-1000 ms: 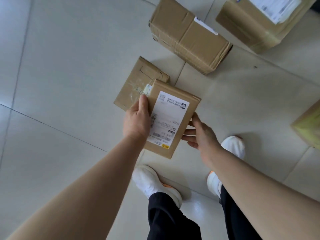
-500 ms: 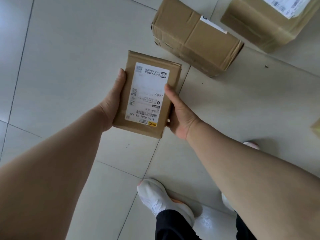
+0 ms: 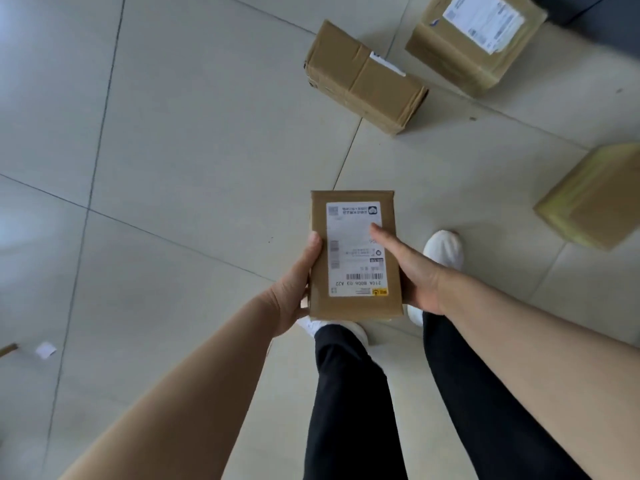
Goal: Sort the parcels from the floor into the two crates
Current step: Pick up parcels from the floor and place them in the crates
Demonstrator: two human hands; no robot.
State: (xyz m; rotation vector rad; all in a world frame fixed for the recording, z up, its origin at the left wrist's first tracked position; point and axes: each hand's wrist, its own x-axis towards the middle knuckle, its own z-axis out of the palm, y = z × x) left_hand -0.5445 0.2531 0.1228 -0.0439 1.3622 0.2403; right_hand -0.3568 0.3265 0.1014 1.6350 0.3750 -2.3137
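One parcel (image 3: 355,251) in left hand (image 3: 294,292), right hand (image 3: 412,271); three floor parcels (image 3: 363,77) (image 3: 474,39) (image 3: 592,195)

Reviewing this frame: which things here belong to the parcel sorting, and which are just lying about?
Part of the job:
flat labelled parcel, held by the left hand and right hand
long brown box
large labelled box
yellow-taped parcel
No crate is in view.

Lying about:
white paper scrap on the floor
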